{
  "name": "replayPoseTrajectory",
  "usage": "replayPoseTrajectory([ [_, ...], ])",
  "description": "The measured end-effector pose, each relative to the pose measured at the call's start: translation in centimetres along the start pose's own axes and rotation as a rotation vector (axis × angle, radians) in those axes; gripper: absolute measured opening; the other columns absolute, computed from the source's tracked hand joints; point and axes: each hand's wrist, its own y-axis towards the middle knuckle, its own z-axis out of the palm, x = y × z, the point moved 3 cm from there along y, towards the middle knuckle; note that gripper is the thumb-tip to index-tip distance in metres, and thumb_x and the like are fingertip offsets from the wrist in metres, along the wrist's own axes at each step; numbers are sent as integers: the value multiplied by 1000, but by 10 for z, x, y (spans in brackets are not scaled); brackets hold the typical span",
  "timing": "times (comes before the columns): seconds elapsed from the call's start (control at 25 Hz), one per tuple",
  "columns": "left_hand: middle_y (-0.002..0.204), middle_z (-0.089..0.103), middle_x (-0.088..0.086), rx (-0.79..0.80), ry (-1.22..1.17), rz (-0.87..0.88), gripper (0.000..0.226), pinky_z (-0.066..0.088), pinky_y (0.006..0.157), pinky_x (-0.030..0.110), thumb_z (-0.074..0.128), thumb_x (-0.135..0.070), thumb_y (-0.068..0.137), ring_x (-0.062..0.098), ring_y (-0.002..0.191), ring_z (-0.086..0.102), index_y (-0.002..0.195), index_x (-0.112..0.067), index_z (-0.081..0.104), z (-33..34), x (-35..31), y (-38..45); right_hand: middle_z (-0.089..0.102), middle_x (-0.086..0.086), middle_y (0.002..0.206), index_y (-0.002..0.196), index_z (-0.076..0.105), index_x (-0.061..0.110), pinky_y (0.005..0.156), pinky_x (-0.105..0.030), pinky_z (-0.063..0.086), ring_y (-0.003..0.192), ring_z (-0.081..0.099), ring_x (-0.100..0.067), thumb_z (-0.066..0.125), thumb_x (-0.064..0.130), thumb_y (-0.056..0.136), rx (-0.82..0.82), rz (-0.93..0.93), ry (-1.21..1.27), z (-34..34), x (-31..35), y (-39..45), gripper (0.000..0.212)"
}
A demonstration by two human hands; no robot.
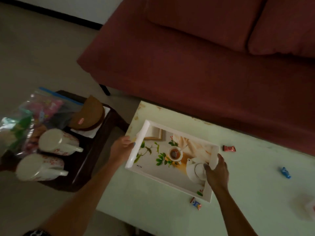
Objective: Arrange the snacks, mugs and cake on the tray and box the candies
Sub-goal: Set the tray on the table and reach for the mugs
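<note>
Printed white tray on the pale counter, held at both short ends: left hand and right hand each curl their grip over the rim. Three wrapped candies lie near it. Two mugs, cake and bagged snacks occupy a dark side table.

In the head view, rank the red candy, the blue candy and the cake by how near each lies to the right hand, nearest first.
Measured from the right hand gripping the tray:
1. Red candy, on the table just beyond the hand, off the tray's right end.
2. Blue candy, farther right on the table.
3. Cake, far left on the dark side table, past the tray.
</note>
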Motion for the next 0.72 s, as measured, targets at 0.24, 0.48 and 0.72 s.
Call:
replayPoseTrajectory([
  [0.24, 92, 66, 14, -117, -561, -85, 26, 52, 61, 20, 53, 6, 86, 19, 71, 61, 112, 2, 56, -103, 19, -110, 42, -20, 145, 143, 33, 4, 110, -40, 33, 134, 39, -35, 62, 17, 88, 109, -218, 92, 8, 119, -80, 64],
  [0.48, 82, 58, 8, -373, -903, -151, 26, 45, 65, 27, 43, 4, 91, 18, 68, 56, 116, 3, 50, -204, 54, -133, 47, -13, 141, 141, 36, 10, 104, -43, 41, 125, 49, -30, 61, 24, 90, 305, -482, 123, 69, 247, -143, 59],
  [0.72, 99, 57, 20, -523, -1001, -416, 51, 49, 62, 25, 65, -15, 84, 21, 81, 59, 126, 3, 45, -263, 125, -87, 56, -10, 132, 134, 47, 11, 93, -29, 41, 119, 55, -25, 61, 28, 89, 472, -630, -24, 171, 353, -178, 50],
])
